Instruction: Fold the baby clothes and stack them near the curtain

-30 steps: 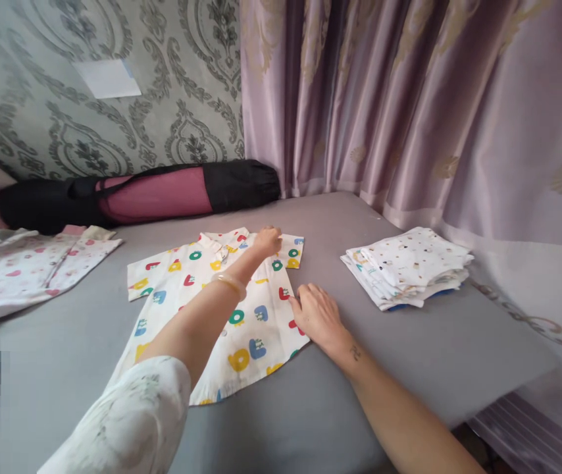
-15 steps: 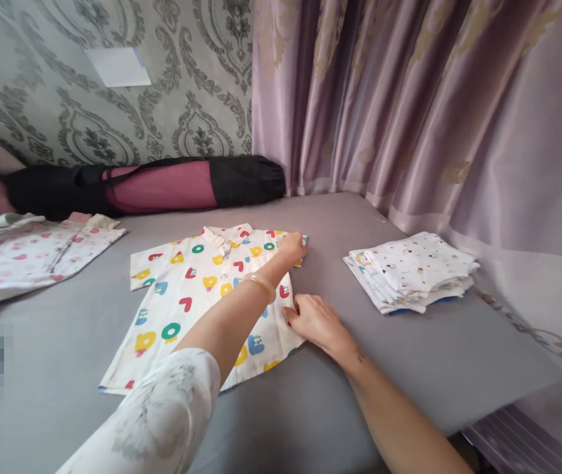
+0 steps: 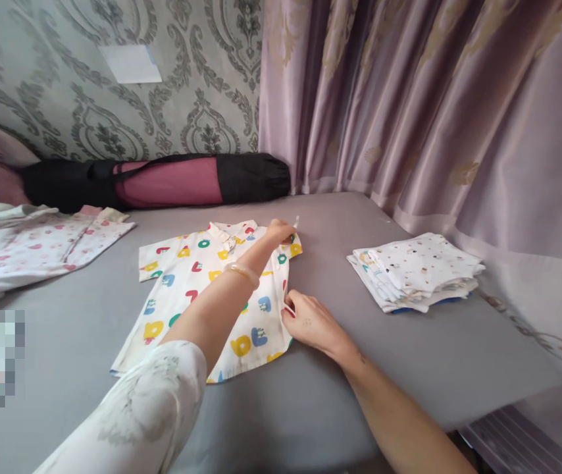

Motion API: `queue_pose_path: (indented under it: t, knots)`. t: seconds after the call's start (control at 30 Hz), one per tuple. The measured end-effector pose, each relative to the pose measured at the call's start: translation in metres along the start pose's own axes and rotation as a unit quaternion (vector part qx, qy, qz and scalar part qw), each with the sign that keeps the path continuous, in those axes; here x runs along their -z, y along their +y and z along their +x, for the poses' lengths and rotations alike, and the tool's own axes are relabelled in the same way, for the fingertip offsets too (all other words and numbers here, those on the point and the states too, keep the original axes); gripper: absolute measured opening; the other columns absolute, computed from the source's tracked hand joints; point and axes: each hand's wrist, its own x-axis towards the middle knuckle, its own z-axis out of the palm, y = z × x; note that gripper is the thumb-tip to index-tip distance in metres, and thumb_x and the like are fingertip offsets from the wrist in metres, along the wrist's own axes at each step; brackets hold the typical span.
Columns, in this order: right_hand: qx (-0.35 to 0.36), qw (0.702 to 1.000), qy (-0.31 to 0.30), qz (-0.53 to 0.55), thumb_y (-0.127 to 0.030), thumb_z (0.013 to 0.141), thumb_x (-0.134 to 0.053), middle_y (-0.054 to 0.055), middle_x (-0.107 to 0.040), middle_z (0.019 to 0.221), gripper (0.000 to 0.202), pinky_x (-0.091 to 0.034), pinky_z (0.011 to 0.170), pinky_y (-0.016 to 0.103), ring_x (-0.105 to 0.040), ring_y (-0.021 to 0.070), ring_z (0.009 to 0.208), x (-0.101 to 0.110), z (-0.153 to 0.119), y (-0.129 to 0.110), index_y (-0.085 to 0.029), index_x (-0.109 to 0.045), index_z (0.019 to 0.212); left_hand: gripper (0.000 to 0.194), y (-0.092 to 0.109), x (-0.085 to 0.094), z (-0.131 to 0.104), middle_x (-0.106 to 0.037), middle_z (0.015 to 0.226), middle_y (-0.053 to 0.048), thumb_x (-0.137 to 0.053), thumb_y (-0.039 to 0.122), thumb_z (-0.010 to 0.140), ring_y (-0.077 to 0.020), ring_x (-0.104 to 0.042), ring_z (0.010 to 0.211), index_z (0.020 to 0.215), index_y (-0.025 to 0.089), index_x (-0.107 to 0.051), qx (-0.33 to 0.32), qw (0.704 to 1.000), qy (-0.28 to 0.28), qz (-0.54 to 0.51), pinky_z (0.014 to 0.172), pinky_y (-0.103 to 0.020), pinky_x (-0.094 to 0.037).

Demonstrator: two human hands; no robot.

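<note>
A white short-sleeved shirt [image 3: 256, 329] with coloured letters lies spread on the grey sheet, its collar toward the wall. Reaching across it, my left hand [image 3: 280, 232] is closed on the cloth near the right-hand shoulder and sleeve. My right hand [image 3: 310, 321] pinches the shirt's right side edge, about midway down, and the fabric there is slightly lifted. My left forearm, with a pale bangle [image 3: 242, 271] on the wrist, hides part of the shirt's front.
Right of the shirt sits a stack of folded clothes [image 3: 424, 270]. At the left lie white garments with pink prints [image 3: 39, 247]. A long black and maroon bag [image 3: 167, 181] rests along the wall. Purple curtains [image 3: 384, 99] hang behind the sheet's right edge.
Both hands keep hold of the shirt. Its right side edge has been drawn a little inward and raised, and the sleeve cloth by my left hand is pulled up. The view has shifted slightly.
</note>
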Motion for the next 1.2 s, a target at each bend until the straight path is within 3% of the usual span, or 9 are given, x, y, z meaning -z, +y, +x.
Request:
queue_pose_path:
  t: [0.13,0.3,0.5,0.67,0.8,0.9,1.03,1.2]
  knots:
    - [-0.005,1.0,0.003,0.003,-0.024,0.09,-0.048,0.002,-0.067,0.09,0.009,-0.028,0.062,0.026,-0.06,0.016,0.08,-0.001,-0.002,-0.007,-0.022,-0.057,0.094,0.008,0.002,0.035,-0.01,-0.058,0.057,-0.001,-0.065,0.012,0.074,-0.0126,-0.062,0.062,0.069,0.015,-0.059,0.015,0.997,0.025,-0.067,0.071,-0.029,-0.055]
    - [0.005,1.0,0.016,0.015,-0.024,0.092,-0.047,0.002,-0.068,0.094,0.009,-0.029,0.065,0.025,-0.061,0.0163,0.084,-0.007,-0.008,-0.019,-0.023,-0.055,0.095,0.01,-0.008,0.072,-0.024,-0.062,0.066,-0.002,-0.071,0.011,0.07,-0.0108,-0.061,0.063,0.073,0.015,-0.061,0.029,0.98,0.041,-0.194,0.074,-0.03,-0.056]
    - [0.032,0.999,0.038,-0.008,-0.021,0.094,-0.045,0.003,-0.067,0.102,0.009,-0.032,0.068,0.026,-0.062,0.0169,0.09,-0.016,-0.013,-0.03,-0.023,-0.053,0.096,0.011,-0.028,0.1,-0.034,-0.063,0.068,-0.003,-0.07,0.016,0.069,-0.0114,-0.061,0.063,0.074,0.016,-0.06,0.041,0.971,0.022,-0.235,0.072,-0.026,-0.055]
    - [0.066,0.996,0.038,-0.051,-0.02,0.093,-0.046,0.003,-0.065,0.103,0.01,-0.035,0.072,0.027,-0.061,0.0175,0.092,-0.026,-0.016,-0.034,-0.023,-0.054,0.098,0.007,-0.047,0.12,-0.043,-0.059,0.062,-0.001,-0.062,0.019,0.073,-0.0101,-0.057,0.053,0.073,0.018,-0.055,0.08,0.965,0.051,-0.243,0.062,-0.024,-0.055]
    - [0.108,0.988,0.034,-0.106,-0.012,0.088,-0.047,0.004,-0.063,0.102,0.016,-0.037,0.076,0.028,-0.059,0.0185,0.093,-0.032,-0.017,-0.033,-0.021,-0.055,0.099,0.015,-0.063,0.129,-0.044,-0.058,0.061,-0.003,-0.059,0.033,0.077,-0.0149,-0.06,0.055,0.077,0.019,-0.053,0.101,0.967,0.066,-0.223,0.059,-0.029,-0.056]
    - [0.138,0.983,0.025,-0.121,-0.009,0.085,-0.048,0.004,-0.061,0.104,0.019,-0.038,0.079,0.028,-0.057,0.0188,0.097,-0.033,-0.017,-0.031,-0.021,-0.056,0.098,0.024,-0.074,0.128,-0.042,-0.061,0.068,-0.004,-0.063,0.039,0.077,-0.0172,-0.065,0.064,0.086,0.018,-0.054,0.081,0.968,0.094,-0.216,0.064,-0.03,-0.056]
    - [0.153,0.983,0.003,-0.104,-0.008,0.088,-0.047,0.004,-0.06,0.106,0.021,-0.039,0.081,0.026,-0.055,0.0173,0.101,-0.033,-0.016,-0.028,-0.022,-0.057,0.1,0.037,-0.082,0.122,-0.038,-0.058,0.067,0.002,-0.074,0.02,0.064,-0.0158,-0.064,0.065,0.094,0.018,-0.053,0.027,0.978,0.152,-0.137,0.064,-0.028,-0.055]
    - [0.168,0.984,-0.009,-0.062,-0.013,0.093,-0.047,0.003,-0.06,0.104,0.016,-0.04,0.08,0.024,-0.057,0.015,0.097,-0.03,-0.015,-0.027,-0.022,-0.06,0.099,0.058,-0.082,0.117,-0.04,-0.061,0.074,0.002,-0.065,0.007,0.062,-0.0135,-0.062,0.061,0.118,0.02,-0.052,-0.032,0.982,0.16,-0.092,0.058,-0.023,-0.051]
